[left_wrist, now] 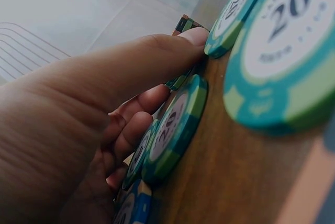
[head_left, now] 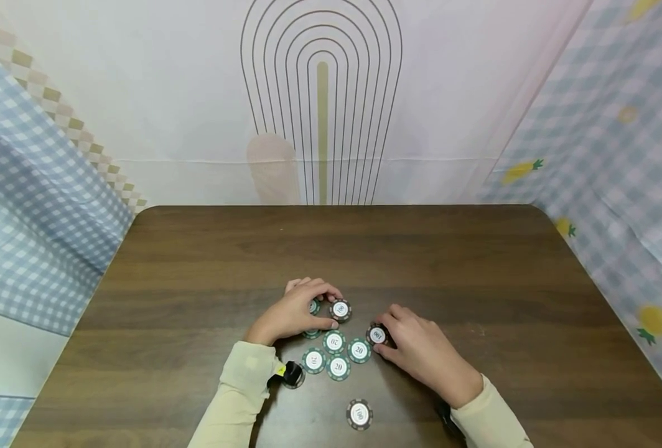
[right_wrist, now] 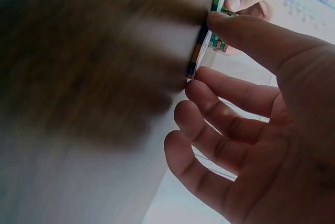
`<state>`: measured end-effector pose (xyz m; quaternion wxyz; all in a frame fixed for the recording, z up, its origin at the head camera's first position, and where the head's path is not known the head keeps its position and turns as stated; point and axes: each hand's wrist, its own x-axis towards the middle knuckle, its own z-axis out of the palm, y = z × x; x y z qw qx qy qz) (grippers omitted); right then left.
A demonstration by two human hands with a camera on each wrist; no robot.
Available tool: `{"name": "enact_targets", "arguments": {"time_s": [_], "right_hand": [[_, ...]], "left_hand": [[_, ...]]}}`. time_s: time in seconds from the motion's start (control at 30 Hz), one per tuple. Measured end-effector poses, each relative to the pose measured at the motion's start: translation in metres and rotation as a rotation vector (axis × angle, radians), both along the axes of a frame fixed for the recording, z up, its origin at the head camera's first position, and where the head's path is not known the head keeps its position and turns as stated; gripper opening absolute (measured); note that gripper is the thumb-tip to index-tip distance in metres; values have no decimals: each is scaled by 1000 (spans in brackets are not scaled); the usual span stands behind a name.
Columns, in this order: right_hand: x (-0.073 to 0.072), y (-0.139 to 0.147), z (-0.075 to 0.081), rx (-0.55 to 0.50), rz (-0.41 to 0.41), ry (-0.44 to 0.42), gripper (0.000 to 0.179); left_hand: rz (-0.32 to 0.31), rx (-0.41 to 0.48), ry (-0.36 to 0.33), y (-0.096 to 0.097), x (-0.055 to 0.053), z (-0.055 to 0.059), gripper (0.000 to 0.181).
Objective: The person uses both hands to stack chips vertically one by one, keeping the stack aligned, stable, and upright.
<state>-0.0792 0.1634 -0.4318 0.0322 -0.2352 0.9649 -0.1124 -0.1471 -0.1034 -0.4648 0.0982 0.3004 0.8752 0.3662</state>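
Note:
My left hand [head_left: 294, 314] pinches a small stack of poker chips between thumb and fingers, with a black 100 chip [head_left: 340, 310] on top. Green edges show below that chip in the right wrist view. Between the thumb and forefinger of my right hand [head_left: 423, 351] is another black 100 chip [head_left: 376, 335], at the right of the group. Its other fingers [right_wrist: 191, 119] are loosely bent. Several green 20 chips [head_left: 338, 367] lie flat between the hands. More green chips [left_wrist: 175, 130] sit under my left palm, partly hidden, beside a blue-edged chip [left_wrist: 135, 205].
A lone black 100 chip [head_left: 359, 414] lies nearer the front. Another chip [head_left: 293, 381] is partly covered by the left wrist camera [head_left: 293, 373]. The brown wooden table [head_left: 196, 249] ends at a white patterned cloth [head_left: 180, 93], with checked cloths [head_left: 616, 155] at the sides.

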Motion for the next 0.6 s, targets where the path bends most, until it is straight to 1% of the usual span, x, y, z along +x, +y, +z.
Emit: {"name": "enact_targets", "arguments": {"time_s": [0.4, 0.6], "right_hand": [[-2, -5, -2, 43, 49, 132, 28], [-2, -4, -4, 31, 60, 135, 27]], "left_hand": [[-3, -2, -5, 0, -2, -1, 42], [2, -1, -8, 0, -2, -1, 43]]}}
